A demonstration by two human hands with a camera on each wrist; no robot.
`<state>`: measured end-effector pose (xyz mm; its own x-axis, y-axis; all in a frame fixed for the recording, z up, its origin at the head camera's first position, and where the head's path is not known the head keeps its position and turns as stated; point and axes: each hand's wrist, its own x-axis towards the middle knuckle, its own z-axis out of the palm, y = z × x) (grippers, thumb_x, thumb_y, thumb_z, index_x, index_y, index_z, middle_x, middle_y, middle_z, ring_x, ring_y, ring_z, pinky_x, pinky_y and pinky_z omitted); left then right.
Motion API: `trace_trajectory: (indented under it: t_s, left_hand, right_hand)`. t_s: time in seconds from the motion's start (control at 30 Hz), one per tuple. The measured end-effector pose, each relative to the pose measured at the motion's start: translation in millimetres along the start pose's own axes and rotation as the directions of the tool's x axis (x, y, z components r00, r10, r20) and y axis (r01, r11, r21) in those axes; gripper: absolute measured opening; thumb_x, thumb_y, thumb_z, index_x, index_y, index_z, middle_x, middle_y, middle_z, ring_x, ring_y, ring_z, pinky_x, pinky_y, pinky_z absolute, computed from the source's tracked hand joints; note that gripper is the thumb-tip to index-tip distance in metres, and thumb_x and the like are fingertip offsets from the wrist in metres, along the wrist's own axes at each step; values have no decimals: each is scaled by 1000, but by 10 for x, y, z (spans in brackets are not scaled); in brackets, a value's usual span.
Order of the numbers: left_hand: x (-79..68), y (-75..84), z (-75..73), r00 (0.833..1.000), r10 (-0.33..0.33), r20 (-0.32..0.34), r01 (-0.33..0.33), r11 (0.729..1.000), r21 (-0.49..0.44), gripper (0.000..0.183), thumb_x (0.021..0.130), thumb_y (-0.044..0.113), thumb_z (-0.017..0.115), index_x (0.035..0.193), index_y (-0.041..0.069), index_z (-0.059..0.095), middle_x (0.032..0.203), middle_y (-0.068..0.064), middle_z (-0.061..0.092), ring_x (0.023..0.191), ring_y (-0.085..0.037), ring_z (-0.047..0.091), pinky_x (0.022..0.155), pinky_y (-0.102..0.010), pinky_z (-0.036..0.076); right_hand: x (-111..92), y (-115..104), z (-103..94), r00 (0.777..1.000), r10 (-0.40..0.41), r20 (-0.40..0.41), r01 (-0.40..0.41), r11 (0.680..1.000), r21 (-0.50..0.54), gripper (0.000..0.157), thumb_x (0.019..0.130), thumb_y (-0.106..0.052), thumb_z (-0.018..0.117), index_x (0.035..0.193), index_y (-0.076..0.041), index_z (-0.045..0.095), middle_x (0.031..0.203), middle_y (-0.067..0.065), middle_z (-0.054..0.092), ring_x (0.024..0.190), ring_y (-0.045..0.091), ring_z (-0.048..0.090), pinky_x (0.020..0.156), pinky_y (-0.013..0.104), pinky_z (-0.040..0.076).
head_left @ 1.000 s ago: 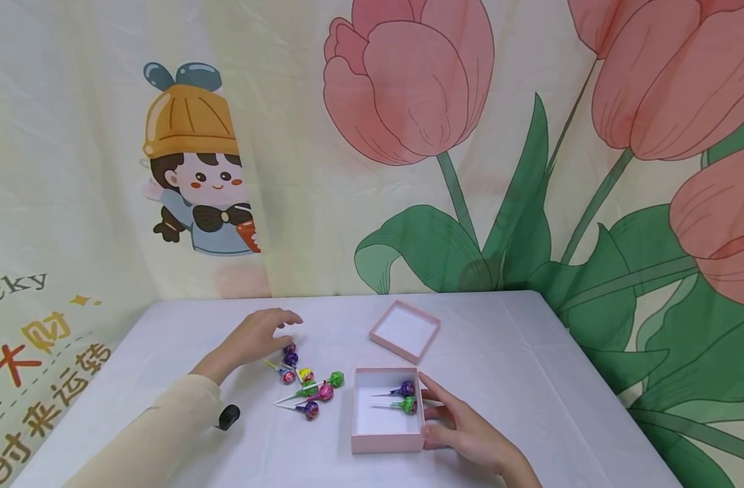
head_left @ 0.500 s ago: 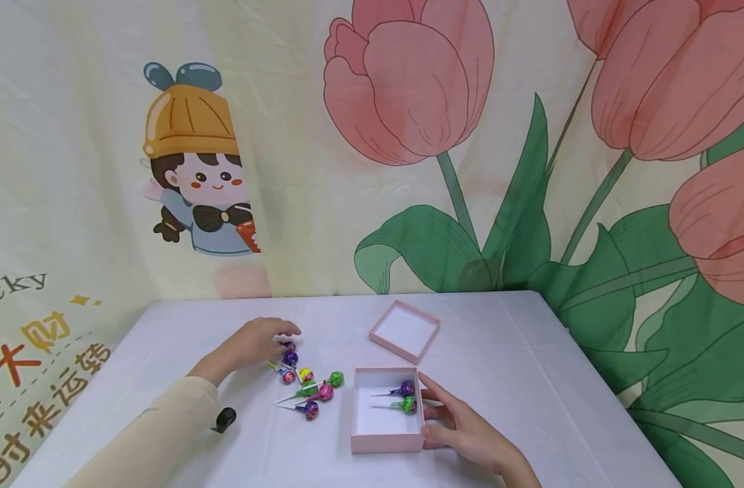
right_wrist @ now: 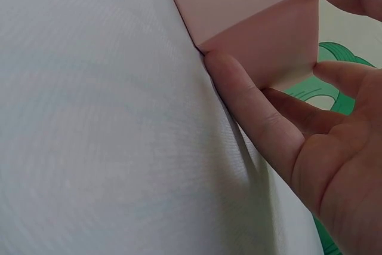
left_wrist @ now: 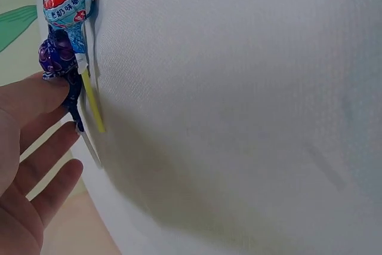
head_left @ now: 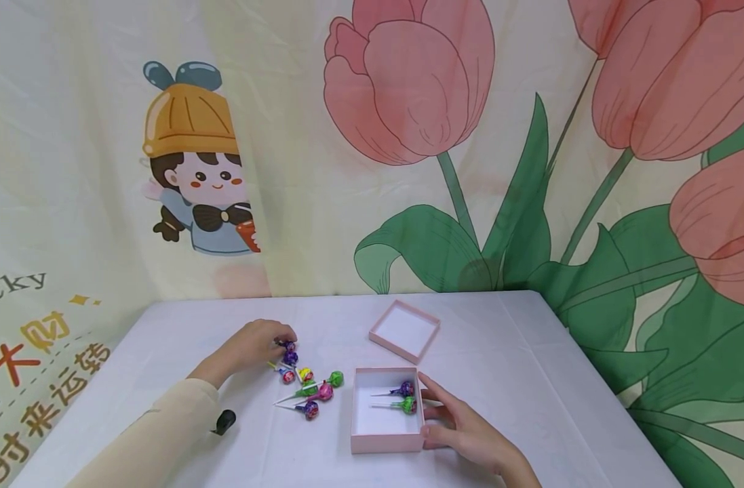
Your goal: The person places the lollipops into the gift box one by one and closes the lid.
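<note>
My left hand [head_left: 258, 344] is over the far end of a loose group of lollipops, thumb and fingers pinching a dark purple lollipop [left_wrist: 73, 91] at its wrapper neck. A blue-and-red lollipop [left_wrist: 68, 7] with a yellow stick overlaps it in the left wrist view. My right hand [head_left: 463, 427] touches the right side of an open pink box [head_left: 386, 444] with extended fingers, thumb near the front corner. Inside the box lie a purple lollipop [head_left: 406, 389] and a green lollipop [head_left: 409, 405], sticks pointing left.
Between hand and box lie more lollipops: a yellow one [head_left: 306, 374], a pink one [head_left: 325, 392], a green one [head_left: 336, 379] and a purple one [head_left: 311, 410]. The pink box lid [head_left: 405, 332] rests behind the box. A flowered curtain [head_left: 408, 224] hangs beyond the white table [head_left: 500, 352].
My left hand has lowered slightly towards the purple lollipops, and its fingers have closed in on one. My right hand, the box and the lid have stayed in place.
</note>
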<state>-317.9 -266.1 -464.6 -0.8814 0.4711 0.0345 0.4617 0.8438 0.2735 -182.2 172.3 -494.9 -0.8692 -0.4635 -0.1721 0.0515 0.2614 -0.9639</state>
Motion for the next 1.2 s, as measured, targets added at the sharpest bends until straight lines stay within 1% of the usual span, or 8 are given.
trace_trajectory:
  t_s: [0.13, 0.33, 0.63, 0.77, 0.83, 0.97, 1.07, 1.2]
  left_hand:
    - [0, 12, -14, 1000, -14, -4, 14, 1000, -6, 20, 95, 9, 78, 114, 14, 77, 106, 1, 75, 102, -24, 69, 99, -55, 55]
    - [0, 15, -21, 1000, -16, -5, 16, 1000, 5, 17, 95, 9, 78, 112, 14, 76, 97, 2, 73, 91, -19, 65, 91, -50, 57]
    - [5, -19, -5, 1000, 0, -4, 0, 1000, 10, 14, 96, 9, 77, 109, 14, 76, 93, 4, 71, 85, -14, 61, 86, -46, 57]
    - [8, -42, 9, 1000, 11, -27, -10, 1000, 19, 14, 96, 8, 76, 109, 13, 75, 93, 4, 71, 86, -15, 62, 87, -47, 56]
    - [4, -39, 10, 999, -5, -41, 5, 1000, 15, 14, 96, 7, 76, 109, 14, 75, 93, 4, 71, 88, -17, 64, 88, -49, 56]
    - [1, -4, -5, 995, -63, -72, 63, 998, 1, 15, 96, 9, 78, 110, 14, 76, 94, 4, 71, 90, -19, 65, 89, -49, 57]
    - [11, 45, -33, 992, -75, -102, 76, 997, -1, 16, 96, 11, 80, 111, 14, 76, 94, 3, 72, 89, -18, 65, 89, -48, 58]
    - [41, 149, -87, 989, -46, -141, 46, 999, -1, 17, 95, 11, 80, 112, 12, 76, 95, 2, 73, 89, -18, 66, 87, -46, 59]
  right_hand:
    - [-5, 2, 3, 1000, 4, -4, -4, 1000, 1, 87, 100, -29, 74, 171, -27, 23, 167, 25, 32, 136, 37, 53, 95, 43, 61]
    - [-5, 5, 4, 1000, 4, 0, -4, 1000, 9, 86, 101, -27, 73, 171, -25, 23, 167, 27, 32, 138, 38, 52, 95, 44, 61]
    - [-12, 5, -4, 1000, 6, 5, -6, 1000, 17, 86, 101, -26, 73, 171, -25, 23, 167, 27, 32, 138, 39, 52, 95, 44, 61]
    - [-17, 8, -5, 1000, 7, 4, -7, 1000, 20, 86, 102, -26, 73, 171, -24, 22, 166, 28, 32, 138, 39, 52, 94, 44, 61]
    - [-16, 11, -3, 1000, 4, 6, -4, 1000, 23, 86, 102, -26, 73, 171, -24, 23, 166, 28, 32, 138, 39, 52, 94, 44, 61]
    - [-9, 17, -6, 1000, -2, 11, 2, 1000, 22, 85, 102, -27, 73, 171, -25, 23, 167, 27, 32, 139, 39, 51, 94, 43, 61]
    - [-3, 23, -12, 1000, -5, 12, 5, 1000, 16, 85, 102, -28, 73, 171, -26, 23, 166, 27, 32, 139, 40, 51, 95, 43, 61]
    - [4, 23, -15, 1000, 0, 4, 0, 1000, 7, 85, 101, -29, 73, 171, -27, 23, 166, 26, 33, 139, 39, 51, 95, 43, 61]
